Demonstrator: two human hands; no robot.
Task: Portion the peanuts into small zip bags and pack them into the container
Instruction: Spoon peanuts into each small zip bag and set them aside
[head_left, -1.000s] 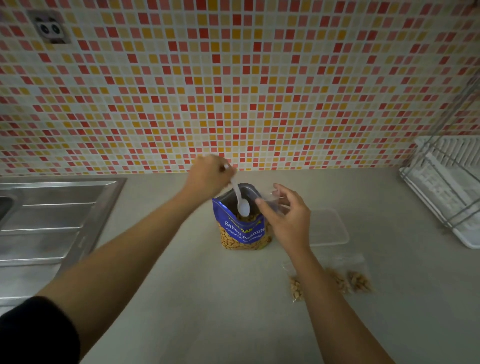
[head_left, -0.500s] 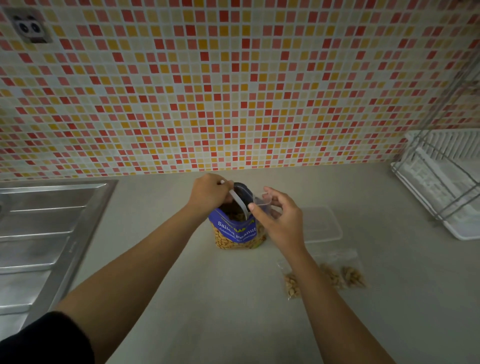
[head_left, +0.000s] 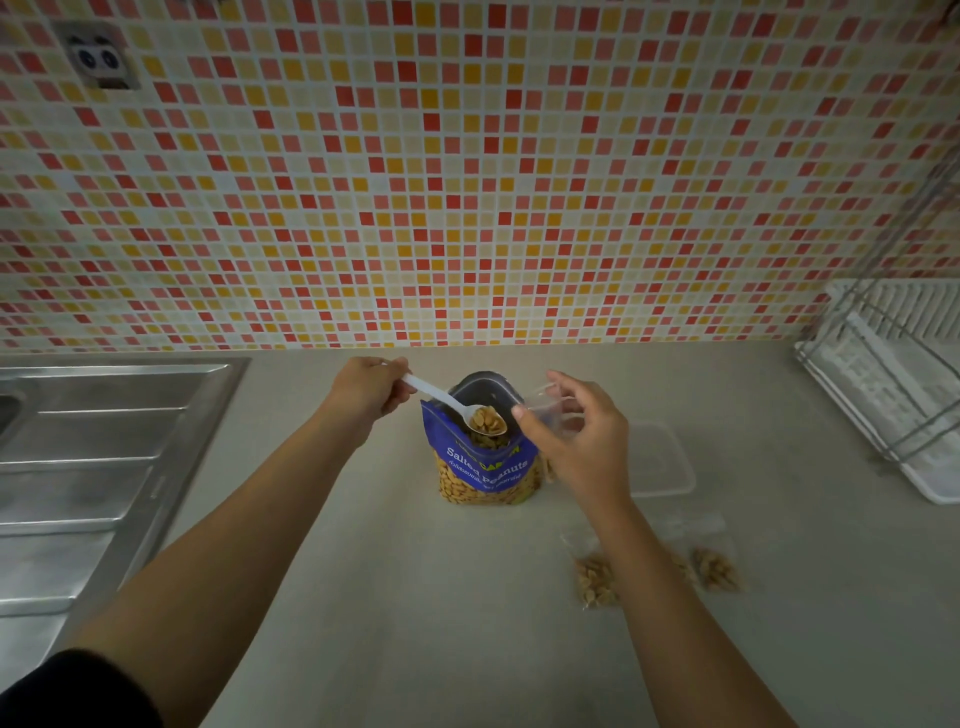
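A blue pouch of salted peanuts (head_left: 488, 470) stands open on the counter. My left hand (head_left: 366, 387) grips the handle of a white plastic spoon (head_left: 441, 399), whose bowl is heaped with peanuts just above the pouch's mouth. My right hand (head_left: 576, 434) pinches a small clear zip bag (head_left: 550, 410) right beside the pouch, to its right. A clear plastic container (head_left: 662, 460) lies behind my right hand. Filled zip bags of peanuts (head_left: 711, 569) lie on the counter near my right forearm, partly hidden by it.
A steel sink with its drainboard (head_left: 98, 467) takes up the left side. A white dish rack with wire frame (head_left: 893, 384) stands at the right against the mosaic-tiled wall. A wall socket (head_left: 98, 57) sits at the upper left.
The spoon went down into the pouch and has come back up loaded with peanuts. My right hand keeps the small bag beside the pouch, its fingers spread a little wider.
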